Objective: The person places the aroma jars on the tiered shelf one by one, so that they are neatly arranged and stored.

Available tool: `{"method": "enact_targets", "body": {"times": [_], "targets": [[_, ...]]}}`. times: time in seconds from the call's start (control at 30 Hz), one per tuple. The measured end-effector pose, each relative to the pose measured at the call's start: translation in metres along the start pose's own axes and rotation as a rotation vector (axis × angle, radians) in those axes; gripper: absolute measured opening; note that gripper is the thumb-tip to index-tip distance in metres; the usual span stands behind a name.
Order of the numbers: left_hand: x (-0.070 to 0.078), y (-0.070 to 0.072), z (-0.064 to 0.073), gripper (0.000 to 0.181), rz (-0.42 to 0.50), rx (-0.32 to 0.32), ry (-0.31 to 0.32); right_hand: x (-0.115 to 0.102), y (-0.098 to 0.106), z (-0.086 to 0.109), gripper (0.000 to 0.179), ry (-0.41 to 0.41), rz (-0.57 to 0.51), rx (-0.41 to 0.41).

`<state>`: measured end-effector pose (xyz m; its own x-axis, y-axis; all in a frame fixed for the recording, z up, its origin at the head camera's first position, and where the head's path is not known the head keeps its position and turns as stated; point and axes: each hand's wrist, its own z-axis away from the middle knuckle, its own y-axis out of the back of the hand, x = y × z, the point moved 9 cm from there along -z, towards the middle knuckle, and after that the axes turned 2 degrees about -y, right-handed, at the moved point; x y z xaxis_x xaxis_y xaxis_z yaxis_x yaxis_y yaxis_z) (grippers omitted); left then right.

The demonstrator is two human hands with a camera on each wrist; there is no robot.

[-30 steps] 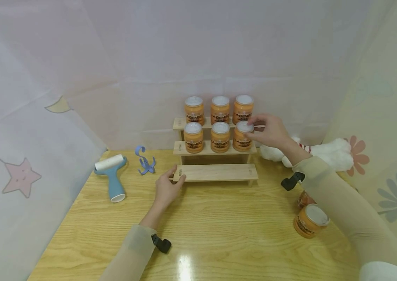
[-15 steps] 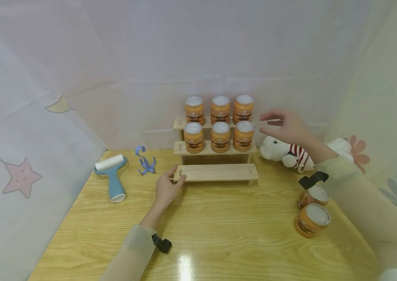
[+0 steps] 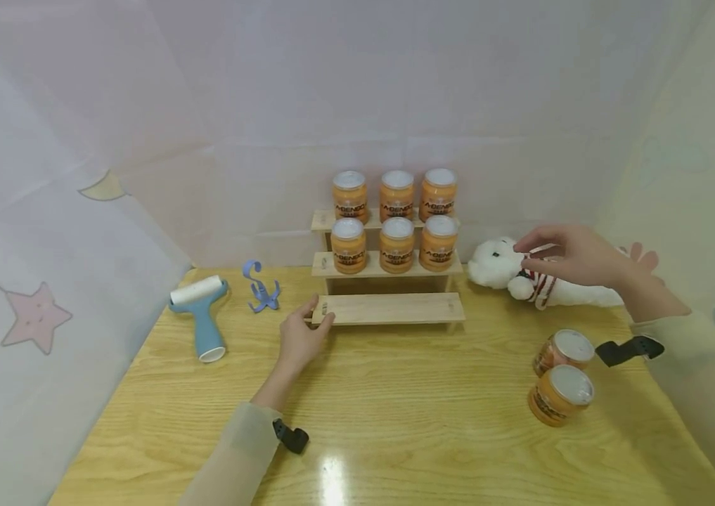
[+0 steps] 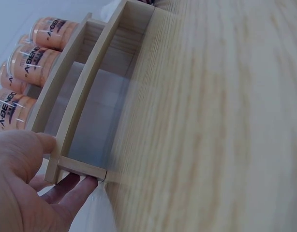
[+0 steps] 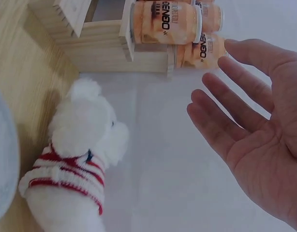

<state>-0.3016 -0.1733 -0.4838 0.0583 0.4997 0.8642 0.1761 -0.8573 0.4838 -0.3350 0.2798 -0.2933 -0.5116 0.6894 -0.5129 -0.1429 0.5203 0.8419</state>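
Note:
A three-step wooden shelf (image 3: pixel 391 309) stands against the cloth backdrop. Several orange jars with pale lids line its top and middle steps, among them the right-hand jar (image 3: pixel 438 246) of the middle row; the lowest step is bare. My left hand (image 3: pixel 300 337) grips the left end of that lowest step. In the left wrist view its thumb (image 4: pixel 44 142) lies over the board and its fingers (image 4: pixel 73 195) bear on the end piece. My right hand (image 3: pixel 585 260) is raised right of the shelf, fingers relaxed and holding nothing, overlapping a white plush toy (image 3: pixel 491 261) in the head view.
Two more orange jars, a rear jar (image 3: pixel 564 350) and a front jar (image 3: pixel 559 397), stand on the right of the wooden table (image 3: pixel 408 429). Left of the shelf lie a blue-handled lint roller (image 3: pixel 207 327) and a blue hook (image 3: pixel 263 295).
My right hand has let go of the middle row's right-hand jar and moved away to the right, uncovering the rear jar on the table. My left hand keeps its place on the shelf.

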Motion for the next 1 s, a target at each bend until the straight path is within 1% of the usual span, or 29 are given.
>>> {"method": "enact_targets", "body": {"times": [0.13,0.2,0.33,0.43,0.53,0.63,0.77,0.9,1.0], "targets": [[0.0,-0.001,0.001,0.064,0.01,-0.008,0.002,0.001,-0.002,0.016,0.03,0.098,-0.016,-0.029],[0.0,-0.001,0.001,0.065,0.013,-0.009,0.008,0.003,-0.005,0.024,0.031,0.129,-0.036,-0.057],[0.001,0.0,0.003,0.064,0.01,-0.005,0.01,0.011,-0.012,0.04,0.032,0.123,-0.063,-0.131],[0.0,-0.001,0.003,0.063,-0.001,0.001,0.008,0.017,-0.019,0.052,0.033,0.098,-0.052,-0.174],[0.0,-0.002,0.003,0.064,-0.004,0.003,0.006,0.021,-0.024,0.064,0.034,0.115,-0.04,-0.199],[0.0,-0.002,0.001,0.063,0.001,0.006,0.001,0.027,-0.03,0.075,0.041,0.134,-0.042,-0.221],[0.0,0.0,0.0,0.063,-0.004,0.01,0.001,0.037,-0.041,0.091,0.048,0.137,-0.05,-0.275],[0.0,0.0,0.0,0.064,-0.011,0.007,0.001,0.043,-0.051,0.103,0.051,0.125,-0.093,-0.328],[-0.001,0.001,0.001,0.064,-0.008,0.005,0.004,0.044,-0.056,0.108,0.054,0.136,-0.132,-0.338]]}}
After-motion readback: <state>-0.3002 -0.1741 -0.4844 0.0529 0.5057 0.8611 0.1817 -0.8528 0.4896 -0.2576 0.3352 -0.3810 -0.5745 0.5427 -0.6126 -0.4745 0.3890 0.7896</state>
